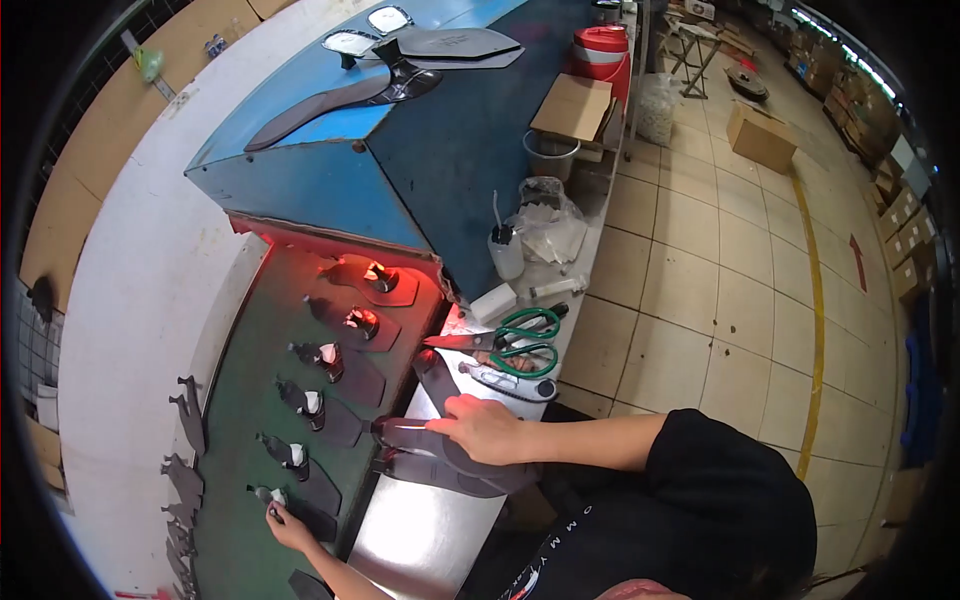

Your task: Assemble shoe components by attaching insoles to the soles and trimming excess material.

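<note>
My left hand (pixel 291 530) reaches over the green conveyor belt, its fingertips closed at the nearest dark sandal piece (pixel 268 494). What lies between the fingertips is too small to tell. Across the metal tabletop, my right hand (pixel 485 430) is closed above several dark sole-shaped pieces (pixel 440 472). A thin dark strip with a pale edge (pixel 404 426) sticks out from its fingers; its kind is unclear. More dark sandal pieces (pixel 323 356) with pale patches lie in a row on the belt (pixel 225 440). Those farthest away glow red under the blue machine hood (pixel 330 190).
Green-handled scissors (pixel 525 342) and a box cutter (pixel 508 382) lie beyond my right hand. Past them stand a squeeze bottle (pixel 506 252), a plastic bag (pixel 552 230) and a bucket (pixel 550 160). Sandal parts (pixel 380 85) rest on the hood. Other dark pieces (pixel 183 480) line the belt's left edge.
</note>
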Demonstrator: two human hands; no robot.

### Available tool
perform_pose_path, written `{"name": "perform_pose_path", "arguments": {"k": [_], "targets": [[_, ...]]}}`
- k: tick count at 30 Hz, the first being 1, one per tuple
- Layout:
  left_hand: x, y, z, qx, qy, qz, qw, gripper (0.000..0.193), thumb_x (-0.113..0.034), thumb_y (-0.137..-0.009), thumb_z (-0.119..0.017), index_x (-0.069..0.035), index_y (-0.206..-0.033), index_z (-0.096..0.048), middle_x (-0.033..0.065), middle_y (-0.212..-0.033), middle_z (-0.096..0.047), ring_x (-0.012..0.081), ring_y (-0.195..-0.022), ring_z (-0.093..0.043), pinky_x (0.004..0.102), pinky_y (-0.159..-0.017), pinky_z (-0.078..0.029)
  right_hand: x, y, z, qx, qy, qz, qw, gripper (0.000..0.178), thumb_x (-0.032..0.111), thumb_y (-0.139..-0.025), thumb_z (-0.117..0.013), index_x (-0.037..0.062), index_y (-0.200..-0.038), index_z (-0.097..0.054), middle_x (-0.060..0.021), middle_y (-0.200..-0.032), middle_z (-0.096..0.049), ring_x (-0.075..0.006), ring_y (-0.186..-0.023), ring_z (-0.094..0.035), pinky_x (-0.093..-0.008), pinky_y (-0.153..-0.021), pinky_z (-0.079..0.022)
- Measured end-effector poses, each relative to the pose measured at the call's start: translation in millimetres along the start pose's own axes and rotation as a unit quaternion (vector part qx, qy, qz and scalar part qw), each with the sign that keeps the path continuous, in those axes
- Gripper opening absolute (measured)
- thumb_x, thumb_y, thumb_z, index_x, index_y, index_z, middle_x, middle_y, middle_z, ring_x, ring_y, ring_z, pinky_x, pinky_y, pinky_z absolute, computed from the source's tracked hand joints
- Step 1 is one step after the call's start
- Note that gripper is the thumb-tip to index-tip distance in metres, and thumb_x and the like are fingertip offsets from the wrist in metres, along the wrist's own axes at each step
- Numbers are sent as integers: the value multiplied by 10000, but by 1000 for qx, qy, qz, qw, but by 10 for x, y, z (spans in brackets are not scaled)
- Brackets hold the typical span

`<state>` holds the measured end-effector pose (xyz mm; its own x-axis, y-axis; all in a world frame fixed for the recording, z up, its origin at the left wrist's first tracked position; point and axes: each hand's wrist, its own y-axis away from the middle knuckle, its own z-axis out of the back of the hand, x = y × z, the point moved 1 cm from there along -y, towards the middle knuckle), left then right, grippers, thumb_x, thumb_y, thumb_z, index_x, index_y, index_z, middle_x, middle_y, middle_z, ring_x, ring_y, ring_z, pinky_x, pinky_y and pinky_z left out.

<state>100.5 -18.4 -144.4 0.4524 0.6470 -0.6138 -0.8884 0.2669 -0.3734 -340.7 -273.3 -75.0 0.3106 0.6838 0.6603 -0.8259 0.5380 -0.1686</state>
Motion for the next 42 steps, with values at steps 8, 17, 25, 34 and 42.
{"name": "perform_pose_path", "arguments": {"k": [8,17,25,34,42], "targets": [[-144,439,72,-20,-101,-5,995,402,-374,-894,-581,-52,-1127,-643,162,-1004,-649,325,-871,-597,410,-780,-456,86,-16,-8,36,47,8,998,403,159,-800,-614,123,-1198,-565,-145,-973,-484,-307,-961,-496,-406,-767,-440],[-495,302,594,-152,222,33,963,357,-55,-828,-663,68,-1154,-589,127,-1086,-637,199,-917,-612,308,-858,-481,188,123,46,-31,34,35,998,319,157,-819,-591,89,-1130,-583,-182,-1061,-489,-343,-1022,-480,-428,-847,-410],[-2361,2197,1199,227,383,237,864,298,-223,-798,-694,-100,-1053,-602,-13,-787,-574,77,-609,-480,215,-497,-373,746,132,96,114,-637,104,755,400,221,-801,-751,35,-1038,-487,-98,-1123,-569,-130,-1050,-505,-290,-862,-435],[-2528,2891,1122,306,586,166,732,352,-80,-861,-597,-61,-1198,-497,186,-1381,-439,315,-1158,-523,434,-816,-536,946,242,290,66,-735,15,675,245,81,-815,-688,63,-849,-446,-62,-923,-605,-119,-849,-586,-274,-757,-476],[-2425,2886,1159,224,601,235,730,332,82,-773,-616,35,-1101,-599,124,-1059,-635,125,-805,-605,227,-661,-505,810,536,613,64,-384,98,916,360,111,-674,-762,50,-843,-449,-32,-828,-455,-136,-770,-445,-252,-720,-374]]}}
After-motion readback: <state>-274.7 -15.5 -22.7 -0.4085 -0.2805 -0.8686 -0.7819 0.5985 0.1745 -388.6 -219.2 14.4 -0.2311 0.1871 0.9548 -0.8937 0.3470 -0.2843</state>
